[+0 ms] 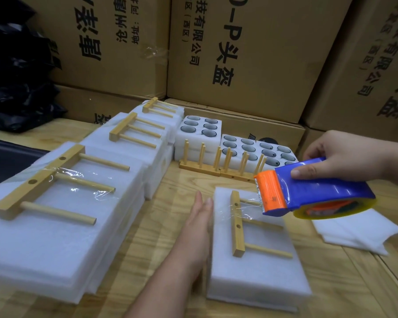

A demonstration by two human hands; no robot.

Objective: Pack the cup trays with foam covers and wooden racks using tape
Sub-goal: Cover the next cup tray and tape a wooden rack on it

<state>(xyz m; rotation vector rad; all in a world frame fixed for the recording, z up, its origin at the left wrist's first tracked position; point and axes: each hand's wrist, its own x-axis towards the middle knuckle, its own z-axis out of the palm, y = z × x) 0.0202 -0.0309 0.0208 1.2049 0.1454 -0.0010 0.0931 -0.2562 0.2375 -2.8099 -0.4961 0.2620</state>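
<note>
- The right hand grips a blue and orange tape dispenser from above, thumb along its blue side, fingers curled over the far side; a yellowish tape roll sits in it
- A strip of clear tape runs from the dispenser's orange front edge down across a wooden rack lying flat on a white foam-covered tray; this tray sits toward the near right part of the wooden desk
- The left hand is flat and open, fingers straight and together, pressed edge-on against the left side of that foam-covered tray; it holds nothing
- Along the left side of the desk lies a row of finished foam packs; the nearest pack carries a taped rack with three pegs; a second pack and a third pack follow toward the far edge, each with a rack on top
- Near the far edge stand open cup trays of white foam, dark cups showing in their round holes; just in front of them upright racks stand on the desk with pegs pointing up
- Loose foam sheets lie at the right edge, below the dispenser
- Cardboard boxes printed with black characters are stacked behind the desk; black plastic bags fill the far left corner
</note>
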